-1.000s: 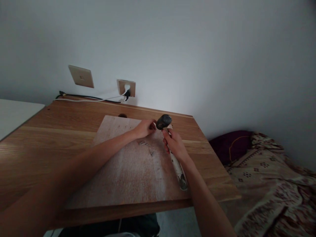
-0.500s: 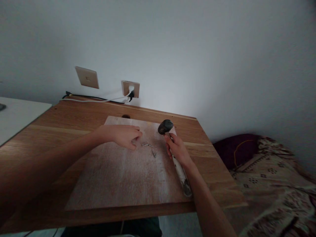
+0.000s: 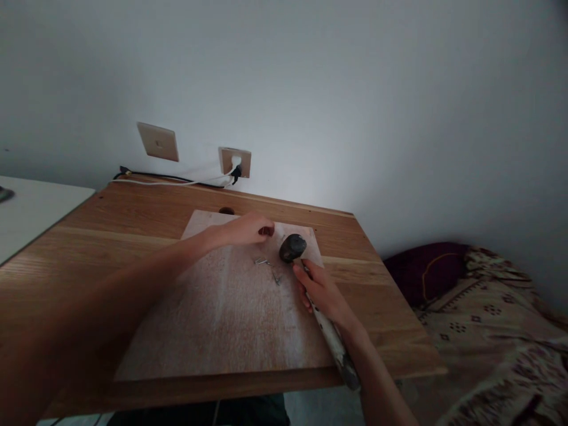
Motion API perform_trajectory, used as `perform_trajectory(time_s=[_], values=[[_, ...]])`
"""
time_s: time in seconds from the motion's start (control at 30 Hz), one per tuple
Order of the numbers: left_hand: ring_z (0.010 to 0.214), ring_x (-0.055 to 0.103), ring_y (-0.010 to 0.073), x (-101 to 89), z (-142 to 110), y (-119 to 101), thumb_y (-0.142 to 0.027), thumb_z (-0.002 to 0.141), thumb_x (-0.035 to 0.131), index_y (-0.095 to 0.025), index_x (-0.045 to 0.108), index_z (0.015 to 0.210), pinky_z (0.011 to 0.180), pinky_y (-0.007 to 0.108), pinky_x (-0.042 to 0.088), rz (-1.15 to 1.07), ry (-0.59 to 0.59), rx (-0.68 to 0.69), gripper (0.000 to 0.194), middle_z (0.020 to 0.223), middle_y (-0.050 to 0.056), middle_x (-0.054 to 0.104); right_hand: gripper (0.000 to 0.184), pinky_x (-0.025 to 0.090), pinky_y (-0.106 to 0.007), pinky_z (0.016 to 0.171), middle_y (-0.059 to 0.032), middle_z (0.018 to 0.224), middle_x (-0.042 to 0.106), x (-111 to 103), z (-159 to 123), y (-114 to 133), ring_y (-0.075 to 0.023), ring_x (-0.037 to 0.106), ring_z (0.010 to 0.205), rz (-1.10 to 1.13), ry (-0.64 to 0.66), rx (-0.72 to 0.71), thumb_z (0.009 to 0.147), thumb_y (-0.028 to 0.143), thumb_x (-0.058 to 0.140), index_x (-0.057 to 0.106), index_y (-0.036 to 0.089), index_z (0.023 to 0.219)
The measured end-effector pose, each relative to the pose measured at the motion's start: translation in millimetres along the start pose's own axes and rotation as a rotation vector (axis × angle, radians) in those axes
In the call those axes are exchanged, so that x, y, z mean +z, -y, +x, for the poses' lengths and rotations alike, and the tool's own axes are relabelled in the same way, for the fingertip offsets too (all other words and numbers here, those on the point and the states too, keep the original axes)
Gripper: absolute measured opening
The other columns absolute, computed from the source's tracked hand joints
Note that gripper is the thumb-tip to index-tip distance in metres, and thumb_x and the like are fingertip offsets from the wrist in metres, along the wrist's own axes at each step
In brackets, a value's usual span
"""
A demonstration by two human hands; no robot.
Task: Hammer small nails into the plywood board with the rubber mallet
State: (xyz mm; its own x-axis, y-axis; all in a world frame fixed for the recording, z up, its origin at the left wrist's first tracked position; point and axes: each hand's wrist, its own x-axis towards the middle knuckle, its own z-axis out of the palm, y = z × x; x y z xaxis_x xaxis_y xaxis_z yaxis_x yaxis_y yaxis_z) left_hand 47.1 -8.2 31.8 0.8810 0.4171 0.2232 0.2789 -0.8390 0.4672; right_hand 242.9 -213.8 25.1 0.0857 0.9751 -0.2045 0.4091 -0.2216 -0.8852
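My right hand (image 3: 323, 293) is wrapped round the upper handle of a hammer (image 3: 328, 331). The hammer has a dark, rounded head and a pale, stained handle, and its head hovers over the board's right side. Toward the far edge of a pale wooden board (image 3: 213, 331), my left hand (image 3: 251, 229) is closed, thumb and fingertips pinched on a thin nail that is mostly hidden. Several small loose nails (image 3: 261, 261) lie on the board between the hands, some nearer me (image 3: 277, 278).
The board lies on a wooden desk (image 3: 377, 296) against a white wall. Black and white cables run along its back edge to a wall socket (image 3: 235, 163). A white surface (image 3: 39, 207) adjoins at left; patterned bedding (image 3: 488, 331) lies at right.
My left hand has moved away from the loose nails, up and right toward the board's far edge, fingers now pinched. The hammer has shifted slightly toward me and down.
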Motion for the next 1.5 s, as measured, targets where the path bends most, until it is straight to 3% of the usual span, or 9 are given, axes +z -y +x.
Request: perform_trajectory(time_s=[0.2,0.4,0.73,0.83,1.0,1.3,1.5], values=[[0.083,0.074,0.0202,14.0,17,11,-0.005,0.080,0.066,-0.020,0.082,0.088,0.079,0.029,0.053,0.010,-0.004,-0.008,0.023,0.089,0.006,0.081,0.043,0.033,-0.023,0.028,0.0098,0.052,0.048,6,0,-15,-0.0112,0.043,0.030,0.139,-0.040,0.019,0.094,0.069,0.056,0.050,0.027,0.090],[0.086,0.075,0.0199,19.7,17,10,-0.003,0.081,0.064,-0.019,0.084,0.093,0.083,0.029,0.055,-0.047,-0.001,0.010,0.028,0.093,0.007,0.082,0.047,0.031,-0.023,0.027,0.0102,0.054,0.047,7,-1,-10,-0.0099,0.041,0.031,0.212,-0.038,0.032,0.089,0.072,0.061,0.051,0.026,0.092],[0.094,0.072,0.0213,42.4,4,7,-0.011,0.093,0.062,-0.016,0.080,0.116,0.091,0.037,0.056,-0.110,-0.162,-0.021,0.030,0.103,0.011,0.076,0.044,0.032,-0.023,0.027,0.0104,0.056,0.046,3,5,1,-0.0098,0.041,0.033,0.187,-0.025,0.030,0.088,0.067,0.062,0.050,0.025,0.091],[0.090,0.072,0.0213,41.8,6,7,-0.012,0.087,0.071,-0.015,0.074,0.126,0.089,0.036,0.056,-0.190,-0.224,-0.130,0.039,0.098,0.008,0.078,0.038,0.033,-0.023,0.028,0.0094,0.058,0.048,1,17,16,-0.0096,0.042,0.034,0.164,-0.032,-0.008,0.090,0.062,0.060,0.050,0.025,0.089],[0.086,0.073,0.0212,38.4,7,6,-0.013,0.079,0.077,-0.016,0.073,0.123,0.083,0.034,0.055,-0.246,-0.255,-0.206,0.044,0.094,0.005,0.079,0.030,0.036,-0.023,0.030,0.0079,0.059,0.051,1,41,38,-0.0103,0.045,0.035,0.107,-0.043,-0.059,0.095,0.054,0.058,0.051,0.025,0.090],[0.087,0.075,0.0219,41.1,7,9,-0.007,0.078,0.070,-0.014,0.065,0.134,0.084,0.034,0.057,-0.301,-0.264,-0.192,0.056,0.097,0.006,0.080,0.034,0.038,-0.023,0.034,0.0064,0.056,0.052,11,56,31,-0.0112,0.048,0.036,-0.078,-0.087,-0.093,0.098,0.056,0.055,0.052,0.025,0.085],[0.126,0.063,0.0328,9.5,-17,-7,-0.015,0.081,0.073,-0.016,0.069,0.126,0.109,0.047,0.049,0.064,-0.176,-0.043,0.045,0.133,0.016,0.067,0.038,0.037,-0.024,0.030,0.0086,0.059,0.049,9,33,29,-0.0107,0.044,0.034,0.090,-0.051,-0.054,0.092,0.063,0.058,0.052,0.025,0.092]])
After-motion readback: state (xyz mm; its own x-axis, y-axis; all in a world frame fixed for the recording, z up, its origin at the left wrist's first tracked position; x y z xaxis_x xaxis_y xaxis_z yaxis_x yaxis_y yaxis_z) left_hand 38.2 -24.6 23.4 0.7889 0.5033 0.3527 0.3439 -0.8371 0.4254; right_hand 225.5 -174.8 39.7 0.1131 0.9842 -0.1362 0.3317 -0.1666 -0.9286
